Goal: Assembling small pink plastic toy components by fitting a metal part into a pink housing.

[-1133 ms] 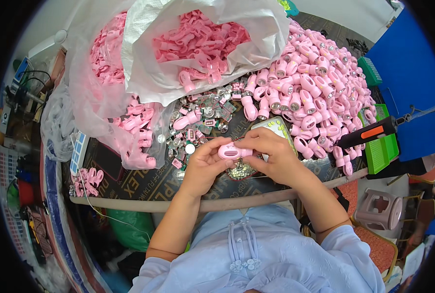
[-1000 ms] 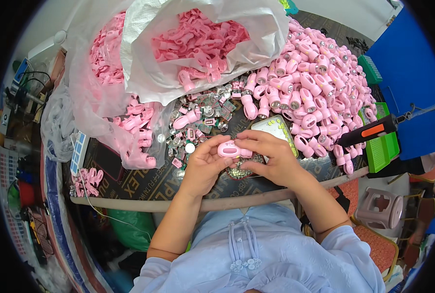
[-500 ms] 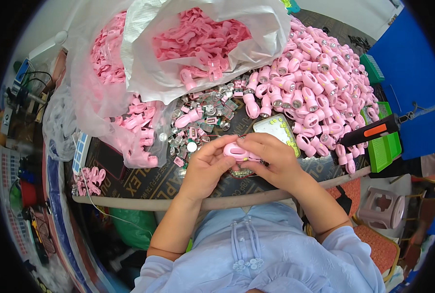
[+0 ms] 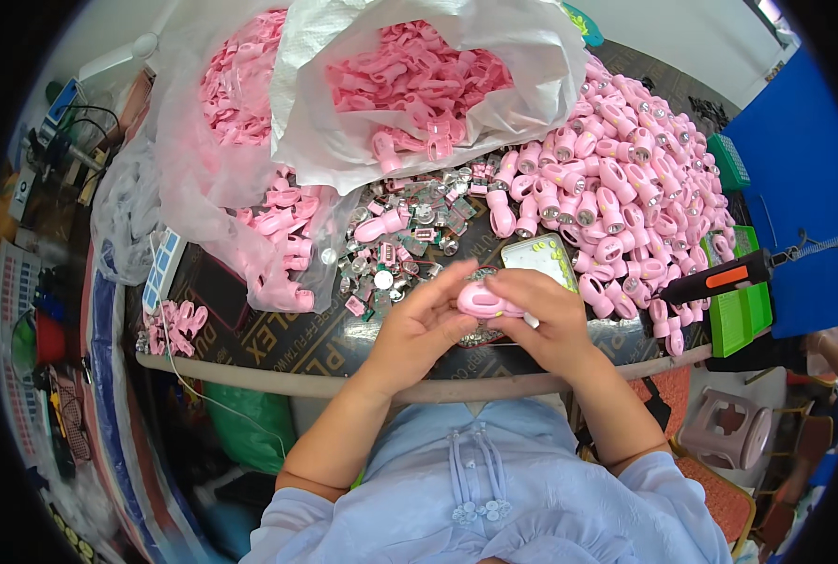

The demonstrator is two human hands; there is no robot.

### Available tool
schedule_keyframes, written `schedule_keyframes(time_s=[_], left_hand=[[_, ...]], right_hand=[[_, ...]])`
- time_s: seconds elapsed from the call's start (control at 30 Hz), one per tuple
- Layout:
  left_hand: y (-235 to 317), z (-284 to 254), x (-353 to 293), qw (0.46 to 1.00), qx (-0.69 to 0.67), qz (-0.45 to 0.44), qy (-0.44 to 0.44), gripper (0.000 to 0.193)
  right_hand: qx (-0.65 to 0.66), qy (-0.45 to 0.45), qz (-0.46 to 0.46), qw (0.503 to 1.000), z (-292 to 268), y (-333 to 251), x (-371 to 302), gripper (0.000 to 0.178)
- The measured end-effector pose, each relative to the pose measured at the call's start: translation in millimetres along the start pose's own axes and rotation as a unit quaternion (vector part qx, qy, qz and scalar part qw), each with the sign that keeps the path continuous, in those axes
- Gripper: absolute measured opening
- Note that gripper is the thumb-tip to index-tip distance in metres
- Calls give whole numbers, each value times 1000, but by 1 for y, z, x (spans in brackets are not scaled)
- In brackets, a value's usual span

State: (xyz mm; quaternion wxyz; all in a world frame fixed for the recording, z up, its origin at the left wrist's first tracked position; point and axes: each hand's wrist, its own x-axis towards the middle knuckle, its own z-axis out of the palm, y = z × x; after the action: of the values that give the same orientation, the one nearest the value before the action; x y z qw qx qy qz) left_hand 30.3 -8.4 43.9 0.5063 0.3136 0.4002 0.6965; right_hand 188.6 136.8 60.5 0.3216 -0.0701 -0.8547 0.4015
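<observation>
A small pink flashlight [image 4: 481, 300] with an oval handle opening is held between my two hands above the table's front edge. My left hand [image 4: 417, 331] supports its left end with the fingers and thumb curled about it. My right hand [image 4: 555, 320] grips the other end from above. A small white piece [image 4: 531, 321] shows beside the right fingers; I cannot make out what it is. Partly hidden beneath the hands is a round dish [image 4: 473, 342] of tiny parts. Just behind stands a white tray [image 4: 529, 255] with small yellow-green pieces.
A big heap of pink flashlights [image 4: 626, 169] fills the right. Electronic parts [image 4: 410, 235] lie left of centre. Behind them, a white sack [image 4: 297, 122] holds pink shells. A black tool with an orange patch [image 4: 725, 279] juts in over a green box [image 4: 741, 320]; a phone [image 4: 220, 296] lies left.
The whole view has shifted, so the table sits slightly farther right. The flashlight has turned a little in my hands, and a white piece now shows by my right fingers.
</observation>
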Motion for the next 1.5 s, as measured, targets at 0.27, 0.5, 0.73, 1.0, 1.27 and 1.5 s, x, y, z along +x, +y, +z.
schedule_keyframes(time_s=[0.27,0.5,0.73,1.0,1.27,1.5], left_hand=[[-16,-5,17,687,694,212,-35,10],[-14,-10,26,748,636,188,-33,9],[-12,-4,30,831,479,275,63,16],[-12,-10,36,827,471,307,20,20],[-15,-15,29,814,489,307,59,15],[-26,-21,28,842,461,271,74,16]], right_hand=[[36,19,111,993,-7,21,-12,55],[8,24,97,995,-3,26,-15,52],[12,42,81,996,0,29,-19,51],[18,49,93,994,2,34,-20,51],[-35,34,59,997,5,32,-17,48],[-87,50,37,994,0,30,-24,47]])
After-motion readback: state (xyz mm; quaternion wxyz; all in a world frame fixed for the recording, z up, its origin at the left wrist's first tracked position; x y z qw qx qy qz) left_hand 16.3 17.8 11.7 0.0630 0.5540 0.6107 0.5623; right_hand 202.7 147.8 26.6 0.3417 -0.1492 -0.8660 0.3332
